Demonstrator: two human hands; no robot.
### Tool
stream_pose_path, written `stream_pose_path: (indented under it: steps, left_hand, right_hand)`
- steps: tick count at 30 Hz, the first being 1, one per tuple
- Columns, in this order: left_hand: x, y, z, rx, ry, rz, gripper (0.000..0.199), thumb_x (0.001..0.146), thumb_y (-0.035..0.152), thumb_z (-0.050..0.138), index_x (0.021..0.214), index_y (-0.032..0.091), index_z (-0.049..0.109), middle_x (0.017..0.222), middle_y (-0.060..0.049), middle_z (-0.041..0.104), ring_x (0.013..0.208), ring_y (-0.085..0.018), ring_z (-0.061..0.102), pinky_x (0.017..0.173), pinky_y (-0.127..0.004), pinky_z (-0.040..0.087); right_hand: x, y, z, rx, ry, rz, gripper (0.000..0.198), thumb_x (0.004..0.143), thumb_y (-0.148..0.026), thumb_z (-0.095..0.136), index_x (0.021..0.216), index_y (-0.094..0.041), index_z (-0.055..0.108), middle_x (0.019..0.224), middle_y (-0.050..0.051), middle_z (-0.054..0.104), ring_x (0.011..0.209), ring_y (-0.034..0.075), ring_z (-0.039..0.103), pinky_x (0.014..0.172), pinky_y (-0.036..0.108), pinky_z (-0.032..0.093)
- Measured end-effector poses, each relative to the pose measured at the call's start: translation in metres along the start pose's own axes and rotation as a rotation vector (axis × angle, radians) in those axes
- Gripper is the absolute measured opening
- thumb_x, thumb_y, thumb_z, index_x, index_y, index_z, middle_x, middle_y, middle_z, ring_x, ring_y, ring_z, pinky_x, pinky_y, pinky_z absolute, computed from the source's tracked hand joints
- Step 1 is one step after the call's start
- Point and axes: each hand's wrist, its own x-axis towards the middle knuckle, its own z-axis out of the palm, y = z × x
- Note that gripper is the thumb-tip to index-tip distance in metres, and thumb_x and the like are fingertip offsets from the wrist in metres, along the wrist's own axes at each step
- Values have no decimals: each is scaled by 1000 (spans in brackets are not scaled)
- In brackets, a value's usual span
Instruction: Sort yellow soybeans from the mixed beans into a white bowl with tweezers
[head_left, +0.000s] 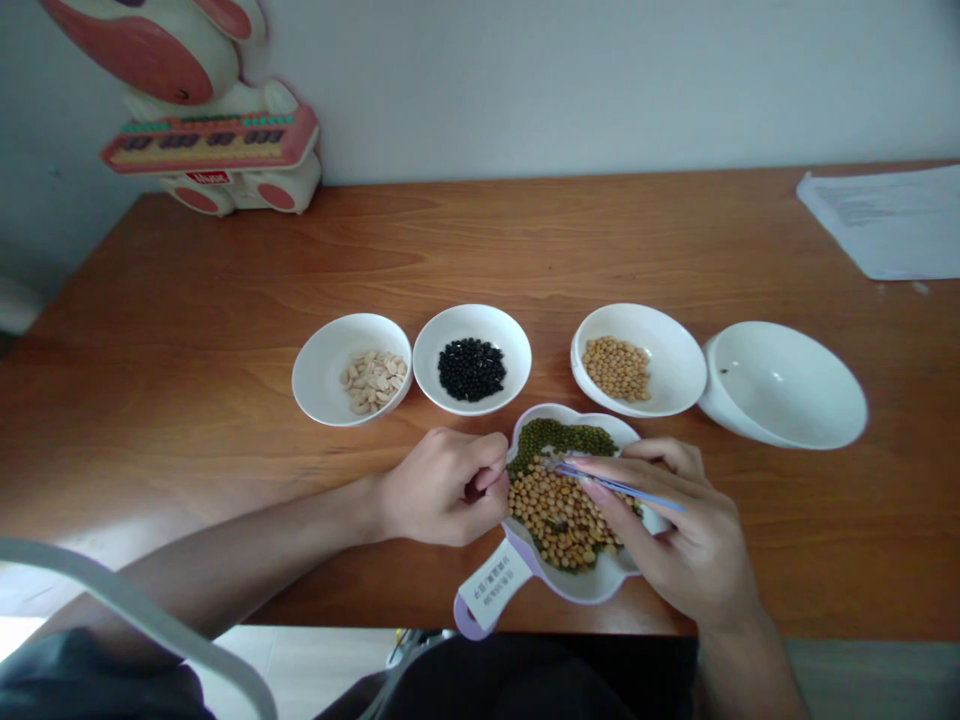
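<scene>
A white flower-shaped dish (628,432) with a purple edge and a labelled handle (495,590) lies at the table's front edge. Green beans (559,437) fill its far part, and yellow soybeans (551,510) spread over the rest. My left hand (450,487) is closed, thumb and forefinger together at the dish's left rim; its other fingers curl under. Over the dish's right side, my right hand (679,520) grips thin blue tweezers (626,487). Their tips reach down among the beans near the boundary between green and yellow. Whether a bean is between the tips is too small to tell.
Behind the dish stand white bowls: one with pale flat seeds (373,382), one with black beans (471,370), one with soybeans (617,368). A fourth bowl (787,385) at right holds small dark specks. A toy keyboard (214,145) and papers (889,220) lie farther back.
</scene>
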Motion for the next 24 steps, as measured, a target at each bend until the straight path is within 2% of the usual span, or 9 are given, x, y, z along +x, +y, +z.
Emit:
stream_pose_path:
  steps: [10,24]
  left_hand:
    - [0,1,0,6,-1,-8,30,80,5,53,75,24,31,64,9,38,51,-7,28,49,-24,24]
    - [1,1,0,0,2,4,29,81,6,53,76,24,31,63,9,38,51,-7,28,49,-24,24]
  right_hand:
    - [0,-1,-2,-22,27,20,30,95,-17,72,119,-33,77,100,-3,81,88,17,68,81,36,50]
    - [0,-2,-2,10,8,11,37,92,-13,72,123,-34,76,106,-2,83,88,19,69,79,38,55]
